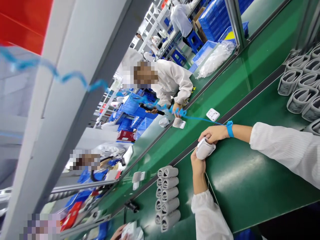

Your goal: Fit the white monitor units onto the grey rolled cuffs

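Observation:
Between my hands is a rolled grey cuff with a white casing [205, 149], like a wrist blood pressure monitor. My left hand [198, 164], reaching up from the bottom, is closed around its near side. My right hand [214, 134] wears a blue wrist strap [229, 129] and has its fingers bent onto the cuff's upper end; some fingertips are hidden. A coiled blue cord runs from the strap toward the upper left. Just beyond, a white plate with dark marks [213, 114] lies on the green belt [200, 108].
Stacked rolled grey cuffs [170, 196] stand left of my hands, and more cuffs [302, 86] are at the right. Across the belt, a co-worker [172, 78] holds a dark screwdriver-like tool [152, 108] near another cuff [178, 123]. Another person's hand [118, 232] shows at the bottom left.

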Motion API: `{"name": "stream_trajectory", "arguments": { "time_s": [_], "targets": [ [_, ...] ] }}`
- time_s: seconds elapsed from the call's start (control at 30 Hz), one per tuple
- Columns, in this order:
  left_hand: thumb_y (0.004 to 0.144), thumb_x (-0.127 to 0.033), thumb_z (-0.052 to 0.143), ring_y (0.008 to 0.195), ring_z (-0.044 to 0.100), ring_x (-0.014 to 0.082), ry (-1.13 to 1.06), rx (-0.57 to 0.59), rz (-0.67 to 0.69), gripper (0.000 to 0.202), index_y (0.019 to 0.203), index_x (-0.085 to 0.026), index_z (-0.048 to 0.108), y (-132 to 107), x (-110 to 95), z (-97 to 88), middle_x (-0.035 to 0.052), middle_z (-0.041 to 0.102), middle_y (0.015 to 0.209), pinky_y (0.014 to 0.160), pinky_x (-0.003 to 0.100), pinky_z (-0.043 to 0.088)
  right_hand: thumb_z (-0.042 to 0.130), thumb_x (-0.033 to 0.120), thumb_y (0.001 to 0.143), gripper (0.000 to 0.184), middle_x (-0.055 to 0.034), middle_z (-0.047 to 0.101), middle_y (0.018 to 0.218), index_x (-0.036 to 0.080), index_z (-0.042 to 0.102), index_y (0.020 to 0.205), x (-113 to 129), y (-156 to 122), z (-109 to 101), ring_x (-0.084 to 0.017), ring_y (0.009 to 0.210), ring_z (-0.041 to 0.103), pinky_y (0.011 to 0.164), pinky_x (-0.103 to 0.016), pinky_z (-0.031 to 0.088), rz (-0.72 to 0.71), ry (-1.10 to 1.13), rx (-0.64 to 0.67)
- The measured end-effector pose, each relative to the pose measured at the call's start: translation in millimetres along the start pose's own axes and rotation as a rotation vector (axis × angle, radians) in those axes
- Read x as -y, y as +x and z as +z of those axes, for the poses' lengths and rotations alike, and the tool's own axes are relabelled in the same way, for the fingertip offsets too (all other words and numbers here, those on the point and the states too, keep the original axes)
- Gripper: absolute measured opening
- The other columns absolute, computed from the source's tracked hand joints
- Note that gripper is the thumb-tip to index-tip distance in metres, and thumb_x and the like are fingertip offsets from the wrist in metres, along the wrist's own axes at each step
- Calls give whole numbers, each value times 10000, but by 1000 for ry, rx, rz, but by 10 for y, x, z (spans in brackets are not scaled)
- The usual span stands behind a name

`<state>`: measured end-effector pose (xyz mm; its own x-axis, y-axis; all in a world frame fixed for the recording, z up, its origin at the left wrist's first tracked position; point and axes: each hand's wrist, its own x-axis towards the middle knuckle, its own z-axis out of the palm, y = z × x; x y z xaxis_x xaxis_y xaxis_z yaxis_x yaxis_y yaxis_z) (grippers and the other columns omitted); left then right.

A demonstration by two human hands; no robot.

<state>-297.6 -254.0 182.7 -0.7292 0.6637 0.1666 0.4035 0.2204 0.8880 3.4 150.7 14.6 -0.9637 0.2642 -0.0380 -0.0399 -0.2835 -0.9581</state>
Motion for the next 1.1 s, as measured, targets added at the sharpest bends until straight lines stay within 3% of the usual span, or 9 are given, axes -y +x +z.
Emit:
{"name": "stream_trajectory", "arguments": {
  "time_s": [0.13,0.23,0.27,0.33,0.4,0.53,0.83,1.0,1.1],
  "targets": [
    [671,-632,909,1491,625,352,-190,140,-110,518,1167,-557,776,-164,-300,1162,-123,818,1296,1120,612,639,805,182,666,575,-24,817,927,172,771,1240,-7,-6,3,-186,763,741,635,-246,581,7,-67,-47],
    [999,-567,763,1303,717,336,-238,214,-153,519,1383,-221,722,-151,-202,2095,120,748,1401,1085,588,623,773,151,650,579,4,795,854,168,760,1228,-5,-11,-24,-160,689,696,589,-227,528,-10,-130,-43],
    [1045,-530,736,1239,730,326,-245,228,-164,495,1378,-164,709,-124,-131,2365,125,731,1388,1062,548,629,759,142,651,575,9,794,843,169,759,1226,-9,-13,-36,-154,674,685,582,-224,515,-21,-150,-35],
    [1071,-494,713,1157,737,279,-254,247,-180,340,1264,-217,761,-50,23,2805,102,754,1340,1012,465,649,743,131,659,560,13,797,831,174,763,1217,-30,-12,-58,-148,661,673,581,-222,501,-44,-175,-29],
    [923,-458,874,1072,775,302,-261,263,-186,412,1174,-142,790,32,170,3100,89,807,1160,967,473,655,751,129,666,554,7,810,856,181,762,1217,-63,-8,-74,-150,678,682,597,-224,506,-55,-165,-36],
    [699,-358,921,1010,794,310,-347,338,-209,390,1037,-175,856,134,379,3316,73,845,997,956,464,644,783,162,677,570,-4,823,917,185,738,1245,-131,-6,-98,-157,705,700,609,-229,518,-7,-94,-13],
    [806,-320,835,1076,786,302,-405,435,-100,355,1139,-198,870,133,458,3299,79,851,1088,1056,492,605,760,117,718,565,-31,840,977,182,728,1279,-167,4,-139,-165,731,724,603,-235,518,-2,-78,15],
    [760,-396,875,1072,799,324,-444,345,-209,416,1107,-169,842,137,451,3336,104,846,1082,971,479,645,827,158,795,531,-49,842,993,185,727,1316,-124,18,-112,-171,773,745,647,-236,585,11,3,-14],
    [832,-499,828,1125,804,346,-499,176,-175,519,1243,-185,783,177,456,3405,159,826,1211,977,527,650,859,311,915,458,-69,839,1058,206,727,1341,-89,44,5,-207,929,804,815,-294,681,37,163,-103]
  ]
}}
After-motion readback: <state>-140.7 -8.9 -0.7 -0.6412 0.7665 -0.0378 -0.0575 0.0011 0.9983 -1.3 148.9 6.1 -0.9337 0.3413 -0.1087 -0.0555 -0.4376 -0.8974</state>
